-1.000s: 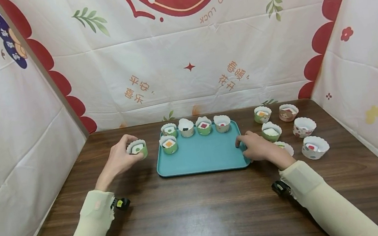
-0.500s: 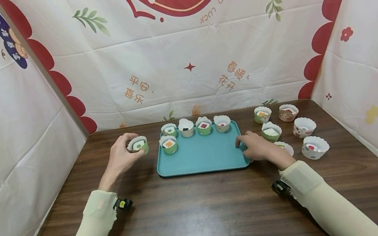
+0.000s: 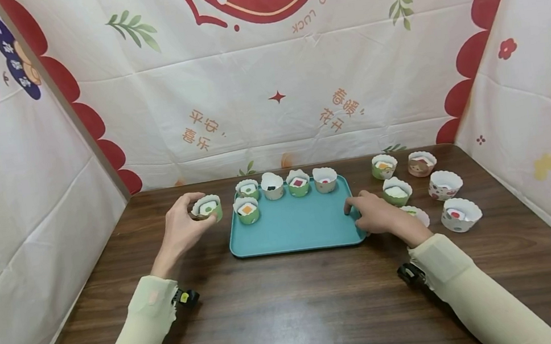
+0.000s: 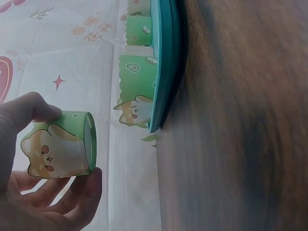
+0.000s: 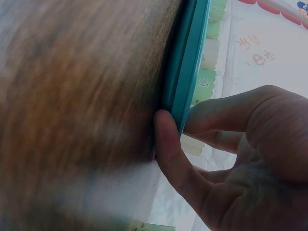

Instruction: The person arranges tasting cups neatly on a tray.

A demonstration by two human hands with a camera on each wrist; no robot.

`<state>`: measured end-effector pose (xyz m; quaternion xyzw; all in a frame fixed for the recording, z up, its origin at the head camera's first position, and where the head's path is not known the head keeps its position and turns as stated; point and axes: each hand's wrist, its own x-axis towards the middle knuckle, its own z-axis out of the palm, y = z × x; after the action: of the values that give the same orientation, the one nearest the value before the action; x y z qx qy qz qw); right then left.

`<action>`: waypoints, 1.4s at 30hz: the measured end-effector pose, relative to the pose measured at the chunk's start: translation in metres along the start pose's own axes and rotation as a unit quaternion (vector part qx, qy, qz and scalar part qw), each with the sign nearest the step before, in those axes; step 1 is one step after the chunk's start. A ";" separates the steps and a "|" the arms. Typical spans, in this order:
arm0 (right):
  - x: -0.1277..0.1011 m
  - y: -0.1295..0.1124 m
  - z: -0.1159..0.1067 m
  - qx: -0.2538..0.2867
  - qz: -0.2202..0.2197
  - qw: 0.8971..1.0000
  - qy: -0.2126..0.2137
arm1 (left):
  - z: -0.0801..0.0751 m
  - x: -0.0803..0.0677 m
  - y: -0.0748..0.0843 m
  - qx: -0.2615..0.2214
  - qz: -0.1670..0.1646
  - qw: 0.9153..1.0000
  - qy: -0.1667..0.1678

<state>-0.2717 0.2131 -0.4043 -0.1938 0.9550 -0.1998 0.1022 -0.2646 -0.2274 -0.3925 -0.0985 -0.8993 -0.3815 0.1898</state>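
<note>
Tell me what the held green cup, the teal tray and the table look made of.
Green cup: thin printed paper, matte, with a scalloped rim. Teal tray: probably plastic, smooth and evenly coloured, slight sheen. Table: dark wood or wood-look laminate, grain streaks with soft glare; which one is unclear.

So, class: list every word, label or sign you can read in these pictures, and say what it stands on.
"GOOD LUCK": back cloth, upside down, by the red emblem.
"RICH!! RICH": left cloth, top corner.
Orange Chinese characters on the back cloth: too small to read surely.
Paper cups: pictures only, no words.
</note>
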 end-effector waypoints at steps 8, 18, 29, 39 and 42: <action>-0.001 0.001 0.000 0.003 -0.001 1.000 -0.002 | 0.006 0.003 0.009 -0.006 0.011 1.000 -0.001; 0.000 0.003 0.000 -0.001 -0.001 1.000 0.000 | 0.019 0.012 0.024 -0.025 0.009 1.000 -0.012; -0.001 0.002 0.000 0.005 0.006 1.000 -0.002 | 0.038 0.022 0.038 -0.047 0.017 0.998 -0.025; 0.000 0.001 0.000 0.013 0.011 1.000 -0.005 | 0.056 0.031 0.052 -0.045 0.027 0.998 -0.034; -0.001 0.000 0.000 0.013 0.009 1.000 -0.004 | 0.061 0.033 0.058 -0.047 0.029 0.998 -0.039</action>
<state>-0.2711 0.2133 -0.4041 -0.1849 0.9537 -0.2101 0.1105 -0.2923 -0.1425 -0.3800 -0.1480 -0.8837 -0.4141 0.1603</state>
